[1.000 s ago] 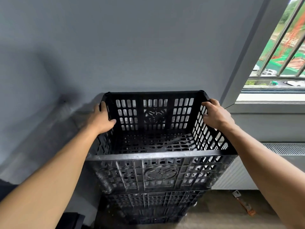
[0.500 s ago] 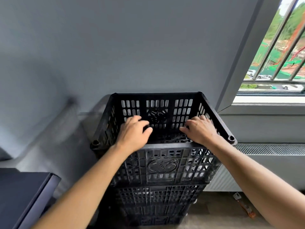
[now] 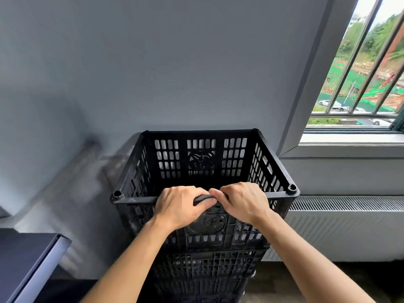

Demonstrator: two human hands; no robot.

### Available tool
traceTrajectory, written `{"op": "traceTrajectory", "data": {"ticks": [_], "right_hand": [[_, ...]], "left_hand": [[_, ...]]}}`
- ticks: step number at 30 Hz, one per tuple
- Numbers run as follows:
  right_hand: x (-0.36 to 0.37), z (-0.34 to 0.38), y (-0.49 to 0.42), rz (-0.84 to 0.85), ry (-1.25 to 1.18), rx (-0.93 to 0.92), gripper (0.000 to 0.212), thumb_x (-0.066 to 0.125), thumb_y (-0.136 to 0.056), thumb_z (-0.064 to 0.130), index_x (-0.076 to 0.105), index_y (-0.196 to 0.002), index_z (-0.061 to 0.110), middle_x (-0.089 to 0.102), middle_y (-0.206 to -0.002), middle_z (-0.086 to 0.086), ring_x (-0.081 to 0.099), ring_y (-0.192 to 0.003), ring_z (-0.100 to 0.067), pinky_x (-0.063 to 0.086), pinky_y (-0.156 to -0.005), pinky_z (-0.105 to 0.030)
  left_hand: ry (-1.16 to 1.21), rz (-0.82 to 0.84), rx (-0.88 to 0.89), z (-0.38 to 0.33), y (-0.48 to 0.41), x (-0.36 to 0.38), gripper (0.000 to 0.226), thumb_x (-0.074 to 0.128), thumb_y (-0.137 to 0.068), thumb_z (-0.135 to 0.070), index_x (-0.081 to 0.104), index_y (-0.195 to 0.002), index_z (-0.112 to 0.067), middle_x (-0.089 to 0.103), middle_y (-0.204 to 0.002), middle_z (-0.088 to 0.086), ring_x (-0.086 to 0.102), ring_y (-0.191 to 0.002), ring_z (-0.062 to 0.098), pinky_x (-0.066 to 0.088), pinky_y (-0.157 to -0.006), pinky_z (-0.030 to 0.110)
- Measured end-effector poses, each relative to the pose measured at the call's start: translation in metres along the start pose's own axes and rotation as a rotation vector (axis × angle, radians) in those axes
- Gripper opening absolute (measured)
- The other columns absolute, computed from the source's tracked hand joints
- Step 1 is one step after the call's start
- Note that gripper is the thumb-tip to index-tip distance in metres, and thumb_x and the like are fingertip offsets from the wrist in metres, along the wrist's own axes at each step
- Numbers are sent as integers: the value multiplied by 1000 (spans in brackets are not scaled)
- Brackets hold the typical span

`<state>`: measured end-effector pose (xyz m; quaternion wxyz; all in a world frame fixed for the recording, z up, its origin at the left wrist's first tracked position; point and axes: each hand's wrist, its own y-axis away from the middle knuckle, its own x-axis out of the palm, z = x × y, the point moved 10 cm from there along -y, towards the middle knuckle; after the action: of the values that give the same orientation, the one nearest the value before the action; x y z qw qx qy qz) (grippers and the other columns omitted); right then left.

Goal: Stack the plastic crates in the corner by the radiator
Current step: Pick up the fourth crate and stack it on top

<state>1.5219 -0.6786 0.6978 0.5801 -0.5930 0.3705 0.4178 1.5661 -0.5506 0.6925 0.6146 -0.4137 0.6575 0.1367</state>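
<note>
Top crate (image 3: 203, 162): black plastic, slotted walls, open top, nothing visible inside; floor of it dark and hard to read thru the slots. Sits upright and square on a stack of more black crates, lower crates (image 3: 209, 272) partly seen below its near wall. How many lower ones: can't tell, bottom is hidden by arms and frame edge. Stack stands on the floor (image 3: 306, 281), in the corner, back wall of crate close to the grey wall (image 3: 175, 62). Radiator (image 3: 349, 224) just beside the stack on the right, under the window sill (image 3: 349, 143). Barred window (image 3: 360, 73) above w/ greenery and cars outside.

Grip: both hands on the near rim of the top crate, at its middle, side by side and nearly touching each other. Left hand (image 3: 179, 206) curled over the rim, fingers wrapped down inside, thumb along the rim pointing right. Right hand (image 3: 242, 202) also curled over the rim, fingers folded in, knuckles up. Both closed on the rim, not flat. Crate's near corners w/ round sockets stick out either side of the hands, well apart from them. So crate lies straight ahead of and under the grip, far wall beyond the fingers.

Dark flat surface w/ pale edge (image 3: 32, 263) at bottom-left, apart from the stack; what it is, can't tell.
</note>
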Motion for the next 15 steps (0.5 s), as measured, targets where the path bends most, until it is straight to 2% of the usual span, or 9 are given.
{"op": "traceTrajectory", "data": {"ticks": [4,7,10,12,15], "right_hand": [[-4,1,0,-11,-24,-24,65,15,-97,67,48,-60,25,49,-50,8,46,-43,-14,38,-43,-27],[-4,6,4,-11,-39,-63,60,17,-98,64,50,-66,26,57,-57,8,55,-49,-15,43,-46,-30],[-6,9,9,11,-71,-126,57,18,-99,62,63,-90,29,67,-74,9,64,-64,-14,47,-51,-31],[-8,9,10,26,-118,-161,51,20,-99,61,63,-106,33,70,-86,11,66,-74,-13,47,-53,-30],[-11,5,15,55,-170,-169,47,25,-99,59,58,-119,34,71,-102,12,67,-90,-12,54,-63,-34]], "left_hand": [[11,19,-37,0,-1,-1,60,20,-81,-87,55,-115,-53,68,-98,-28,65,-89,-1,51,-70,29],[15,33,-63,1,5,-1,61,21,-80,-88,57,-114,-52,69,-99,-27,64,-92,0,52,-74,31],[33,31,-92,-1,10,-2,60,27,-82,-85,62,-114,-47,68,-106,-24,62,-98,3,49,-84,33],[58,21,-99,-4,14,-2,54,34,-87,-77,61,-120,-44,67,-114,-22,59,-105,3,43,-92,32],[136,9,-104,-11,21,-5,47,39,-94,-64,59,-128,-38,64,-122,-19,54,-115,3,34,-100,29]]}}
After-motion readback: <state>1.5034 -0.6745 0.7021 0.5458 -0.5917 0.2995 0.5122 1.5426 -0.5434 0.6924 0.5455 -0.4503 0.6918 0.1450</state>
